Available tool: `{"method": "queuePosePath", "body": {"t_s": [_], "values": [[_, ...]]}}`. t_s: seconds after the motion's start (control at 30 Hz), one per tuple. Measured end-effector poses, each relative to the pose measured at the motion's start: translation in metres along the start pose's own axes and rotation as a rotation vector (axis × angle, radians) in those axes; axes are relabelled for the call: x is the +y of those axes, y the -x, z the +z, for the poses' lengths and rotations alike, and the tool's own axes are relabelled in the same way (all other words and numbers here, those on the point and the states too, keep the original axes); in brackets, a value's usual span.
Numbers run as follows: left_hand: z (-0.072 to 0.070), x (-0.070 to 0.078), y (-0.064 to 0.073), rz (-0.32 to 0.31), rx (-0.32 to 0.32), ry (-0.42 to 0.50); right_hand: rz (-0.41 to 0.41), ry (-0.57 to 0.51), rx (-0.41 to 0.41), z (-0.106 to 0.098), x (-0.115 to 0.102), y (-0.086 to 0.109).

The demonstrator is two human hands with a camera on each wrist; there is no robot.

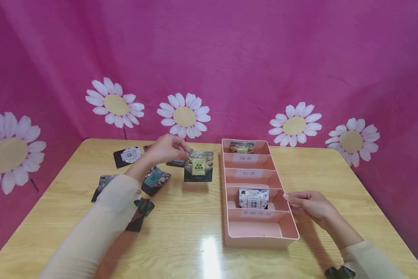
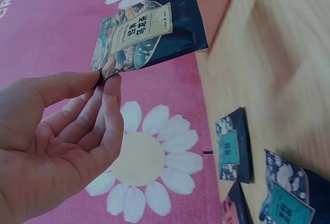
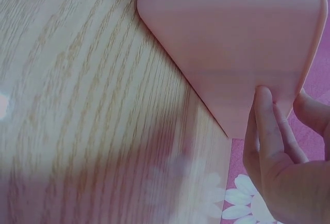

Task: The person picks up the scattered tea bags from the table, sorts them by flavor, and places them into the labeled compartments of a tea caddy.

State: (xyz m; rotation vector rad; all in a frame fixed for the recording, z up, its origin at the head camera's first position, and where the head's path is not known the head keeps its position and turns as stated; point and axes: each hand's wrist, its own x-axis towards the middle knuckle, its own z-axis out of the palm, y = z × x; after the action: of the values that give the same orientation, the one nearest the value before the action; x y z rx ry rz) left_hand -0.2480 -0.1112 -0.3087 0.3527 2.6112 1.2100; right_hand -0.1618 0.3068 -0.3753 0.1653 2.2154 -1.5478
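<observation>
My left hand [image 1: 168, 148] pinches a dark tea sachet [image 1: 199, 166] by one corner between thumb and fingers. The sachet has a yellow-green label and a landscape print, and hangs over the table left of the pink divided box [image 1: 261, 242]. In the left wrist view the sachet [image 2: 149, 31] shows its printed face, above the fingertips. My right hand [image 1: 311, 205] grips the box's right side wall, thumb at the rim and fingers against the outside, as the right wrist view also shows on the pink wall [image 3: 232, 44].
In the box, a landscape-print sachet [image 1: 242, 147] lies in the far compartment and a white-print sachet [image 1: 253, 199] nearer the front. Paper labels [image 1: 249, 173] mark the dividers. Several sachets lie on the table's left, including a white-labelled one [image 1: 128, 155] and a green-labelled one [image 1: 155, 181].
</observation>
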Motion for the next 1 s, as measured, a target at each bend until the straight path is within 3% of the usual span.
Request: {"method": "queuePosePath", "body": {"t_s": [0.23,0.47,0.7,1.0], "values": [[-0.003,0.013,-0.004,0.014,0.003,0.001,-0.001,-0.034,-0.003,0.001,0.005,0.0],[-0.001,0.023,-0.008,0.081,0.01,0.007,-0.001,-0.021,-0.002,0.001,0.006,0.002],[-0.001,0.029,-0.01,0.059,0.01,0.041,-0.003,-0.026,-0.006,0.0,0.005,0.001],[-0.005,0.041,-0.019,0.08,0.015,0.076,-0.013,-0.017,-0.003,0.0,0.002,0.0]]}}
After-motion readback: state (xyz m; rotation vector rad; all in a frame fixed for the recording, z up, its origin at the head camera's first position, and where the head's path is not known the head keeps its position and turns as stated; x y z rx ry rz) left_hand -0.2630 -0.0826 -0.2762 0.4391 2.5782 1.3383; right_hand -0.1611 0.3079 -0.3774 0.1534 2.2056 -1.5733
